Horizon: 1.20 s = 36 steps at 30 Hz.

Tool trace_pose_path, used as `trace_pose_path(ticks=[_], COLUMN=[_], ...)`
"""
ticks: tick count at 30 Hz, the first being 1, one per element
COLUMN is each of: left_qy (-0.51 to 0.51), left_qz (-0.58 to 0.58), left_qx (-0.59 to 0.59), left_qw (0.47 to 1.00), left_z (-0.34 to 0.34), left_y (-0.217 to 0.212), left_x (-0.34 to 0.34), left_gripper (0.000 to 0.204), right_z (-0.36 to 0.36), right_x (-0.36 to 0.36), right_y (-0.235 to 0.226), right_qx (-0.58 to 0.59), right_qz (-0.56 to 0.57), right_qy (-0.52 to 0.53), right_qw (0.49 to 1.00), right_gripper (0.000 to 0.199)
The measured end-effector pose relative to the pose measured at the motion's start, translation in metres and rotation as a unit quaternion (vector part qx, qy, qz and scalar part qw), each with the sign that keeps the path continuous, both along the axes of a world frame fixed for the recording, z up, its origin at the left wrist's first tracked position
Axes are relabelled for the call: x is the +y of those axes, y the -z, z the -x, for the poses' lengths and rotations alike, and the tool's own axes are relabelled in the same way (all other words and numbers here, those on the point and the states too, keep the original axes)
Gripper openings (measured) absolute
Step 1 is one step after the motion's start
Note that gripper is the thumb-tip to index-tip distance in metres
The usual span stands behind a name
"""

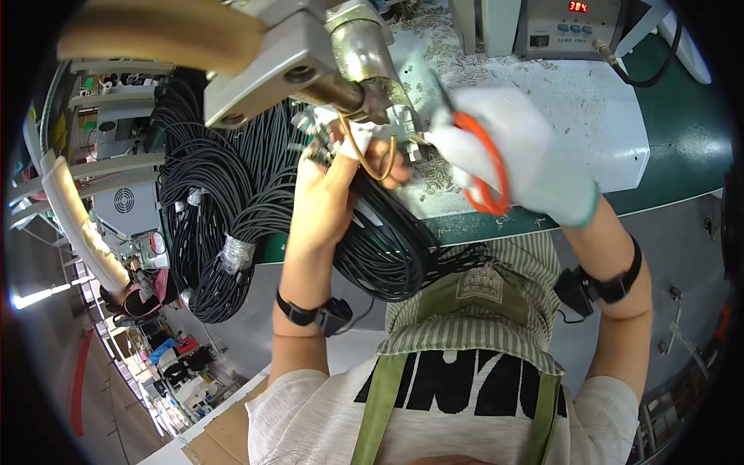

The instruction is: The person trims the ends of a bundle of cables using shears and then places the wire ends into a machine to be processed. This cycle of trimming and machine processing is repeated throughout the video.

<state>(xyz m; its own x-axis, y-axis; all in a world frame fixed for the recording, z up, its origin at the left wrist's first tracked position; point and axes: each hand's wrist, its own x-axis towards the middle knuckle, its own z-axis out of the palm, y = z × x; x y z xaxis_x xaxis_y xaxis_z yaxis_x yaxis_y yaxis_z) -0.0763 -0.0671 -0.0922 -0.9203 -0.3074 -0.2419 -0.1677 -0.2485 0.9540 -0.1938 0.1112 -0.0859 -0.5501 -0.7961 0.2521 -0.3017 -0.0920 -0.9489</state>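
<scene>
My left hand [337,174] is closed under the head of a bench machine [360,50], its fingers curled around cable ends with small metal connectors [310,128]. A white covering shows on part of its thumb or finger. From this hand a bundle of black cables [387,256] loops down over the table edge. A thin brown curved tube [360,155] passes in front of the fingers. My right hand [515,151], in a white glove and blurred by motion, is closed on scissors with orange handles [501,167]. Their dark blade points up and away.
Large coils of black cable [205,178] lie at the left, some bound with clear wrap [236,254]. White sheeting [597,116] littered with small clippings covers the green table [682,147]. A soldering control box [570,31] with a red display stands at the far right.
</scene>
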Motion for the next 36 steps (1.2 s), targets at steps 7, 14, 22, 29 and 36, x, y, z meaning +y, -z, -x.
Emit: trace_pose_path(ticks=[7, 14, 22, 29, 36], left_qy=[0.075, 0.033, 0.264, 0.321, 0.159], left_qz=[-0.035, 0.117, 0.420, 0.296, -0.059], left_qx=[-0.007, 0.098, 0.217, 0.277, 0.206], left_qw=[0.997, 0.988, 0.841, 0.856, 0.964], left_z=[-0.057, -0.061, -0.061, -0.044, -0.056], left_y=[-0.013, -0.016, -0.031, -0.012, -0.002], left_x=[0.025, 0.067, 0.054, 0.055, 0.057], left_gripper=[0.013, 0.014, 0.030, 0.027, 0.038], right_z=[-0.051, -0.055, -0.059, -0.075, -0.087], right_x=[0.051, 0.038, 0.067, 0.081, 0.059], right_y=[-0.034, -0.041, -0.032, -0.019, -0.028], right_qx=[0.056, -0.069, -0.427, -0.593, -0.255], right_qz=[-0.233, -0.194, -0.161, -0.105, -0.093], right_qy=[0.290, 0.039, -0.105, -0.122, 0.000], right_qw=[0.927, 0.978, 0.884, 0.789, 0.963], right_gripper=[0.023, 0.023, 0.028, 0.030, 0.019])
